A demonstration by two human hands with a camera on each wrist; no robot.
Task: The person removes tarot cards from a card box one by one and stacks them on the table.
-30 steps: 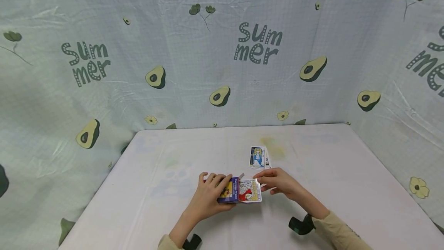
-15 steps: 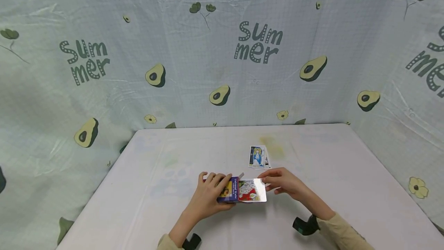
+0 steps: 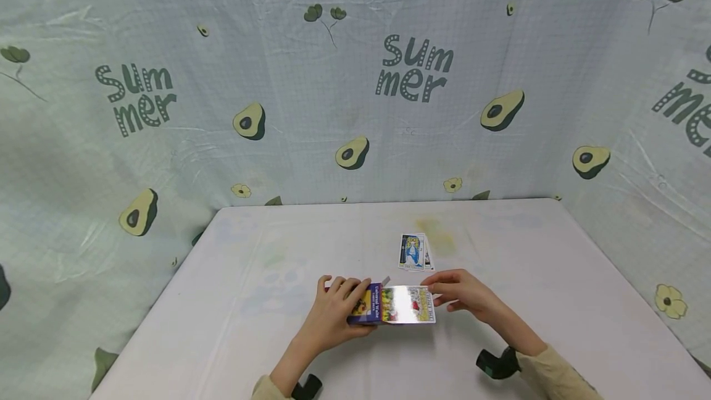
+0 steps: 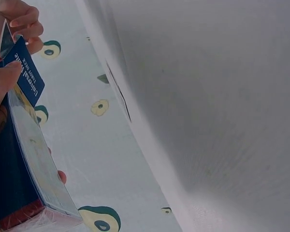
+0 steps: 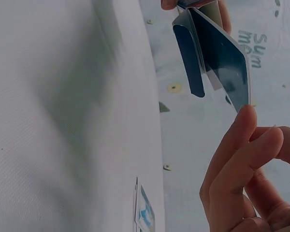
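Over the near half of the tabletop (image 3: 289, 338), head view: left hand (image 3: 330, 316) wraps the tarot box (image 3: 366, 306), likely to anchor it with the mouth end free. Right hand (image 3: 461, 292) pinches the end of the card (image 3: 408, 305) sticking out of the mouth; edge grip probably avoids bending it. Shadow suggests the box is held above the surface. Loose cards (image 3: 412, 251) lie overlapped beyond, face up, seemingly parked out of the way.

Left wrist view: thumb laid on the box near its lettered end, fingertips showing past the other side.

Right wrist view: fingertip pinch at the card's corner, dark back visible. Flap (image 5: 188, 63) hangs open, clear of the card.

Room: pale tabletop with a yellowish patch (image 3: 436, 235); avocado-and-"summer" sheet (image 3: 311, 79) behind and at both sides.
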